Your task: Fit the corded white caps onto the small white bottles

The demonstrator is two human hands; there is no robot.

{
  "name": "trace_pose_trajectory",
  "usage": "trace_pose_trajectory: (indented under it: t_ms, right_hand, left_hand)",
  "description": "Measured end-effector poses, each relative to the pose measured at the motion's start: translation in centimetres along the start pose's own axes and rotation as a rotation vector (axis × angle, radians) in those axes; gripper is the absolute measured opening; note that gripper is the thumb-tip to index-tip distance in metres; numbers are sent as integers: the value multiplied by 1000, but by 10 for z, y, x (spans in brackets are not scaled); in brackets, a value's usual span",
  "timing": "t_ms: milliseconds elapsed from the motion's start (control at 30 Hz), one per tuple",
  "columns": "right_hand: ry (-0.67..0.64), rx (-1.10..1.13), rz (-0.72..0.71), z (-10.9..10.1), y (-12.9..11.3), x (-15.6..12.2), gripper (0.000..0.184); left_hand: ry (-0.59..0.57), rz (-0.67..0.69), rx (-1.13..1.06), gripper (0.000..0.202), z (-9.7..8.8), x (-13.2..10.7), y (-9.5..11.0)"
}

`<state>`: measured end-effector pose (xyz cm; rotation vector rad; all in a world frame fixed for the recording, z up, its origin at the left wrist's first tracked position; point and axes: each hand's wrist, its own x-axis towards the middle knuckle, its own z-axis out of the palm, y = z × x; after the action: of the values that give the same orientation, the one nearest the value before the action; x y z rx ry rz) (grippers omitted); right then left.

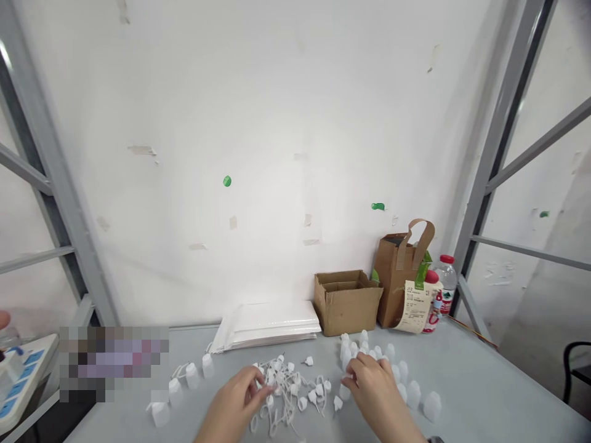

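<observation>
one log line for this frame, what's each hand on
left hand: fingers in pile of white tethered caps | right hand: at cluster of small white bottles | surface: grey table

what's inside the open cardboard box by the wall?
Inside the cardboard box, only folded-in top flaps and a shadowed strip of inner wall show. Its front wall covers the bottom, so any contents cannot be seen.

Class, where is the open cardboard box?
Head view: the cardboard box sits right of centre by the wall, between the white packets and the brown paper bag.
</observation>
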<state>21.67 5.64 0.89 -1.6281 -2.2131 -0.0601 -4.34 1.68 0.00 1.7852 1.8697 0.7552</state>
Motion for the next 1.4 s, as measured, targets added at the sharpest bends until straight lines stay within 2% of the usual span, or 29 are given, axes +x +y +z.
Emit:
trace_pose_trajectory:
  t_ms: [100, 200, 300, 400, 467, 533, 633, 700, 733, 833, 900, 967, 1067, 1167, 1400]
  right_hand:
    - [-111, 178, -17, -7, -11, -1, 15]
    - [-184, 260, -10, -8, -23, -3, 12]
    - [-189, 278, -16, 1, -30, -5, 10]
    - [-230, 257, -18, 13, -32, -6, 16]
    - [-252, 243, -15, 19, -32, -7, 20]
    - [-206, 266, -18, 23, -32, -8, 20]
    - [-29, 435, -89, 26, -35, -11, 13]
    - [-13, 603, -107, 27, -39, -13, 8]
    - [-70, 690, -99, 27, -42, -13, 10]
    - [-351, 906, -55, 29, -52, -15, 20]
    - [-451, 978, -66, 32, -58, -16, 24]
    - [-445, 983, -74, 34, -63, -17, 29]
    - [-384, 936, -58, 38, -67, -18, 29]
    - [-385, 916, -15, 42, -68, -17, 19]
    - [-374, 916, -12, 45, -69, -17, 16]
  left_hand:
    - [-78, 32, 22, 30, 5, -3, 5]
    - [-74, 71, 43, 23, 11, -4, 6]
    - [-73, 90, 17, 12, 13, -3, 5]
    - [-62, 112, -53, 14, 12, 0, 2]
    - [-4, 114, -123, 15, 10, 2, 1]
    - [89, 98, -218, 19, 8, 4, 1]
    - [181, 26, -477, 27, 6, 6, 3]
    - [153, -51, -659, 36, 6, 8, 3]
    - [125, -83, -727, 40, 7, 9, 2]
    - [75, -130, -826, 47, 13, 13, -3]
    - [66, -166, -906, 54, 17, 13, -6]
    - [42, -200, -995, 59, 20, 11, -7]
    - [-17, -211, -1084, 48, 23, 6, -4]
    - [-45, -187, -1089, 37, 26, 1, 1]
    - [-111, -205, -1067, 36, 32, 1, 2]
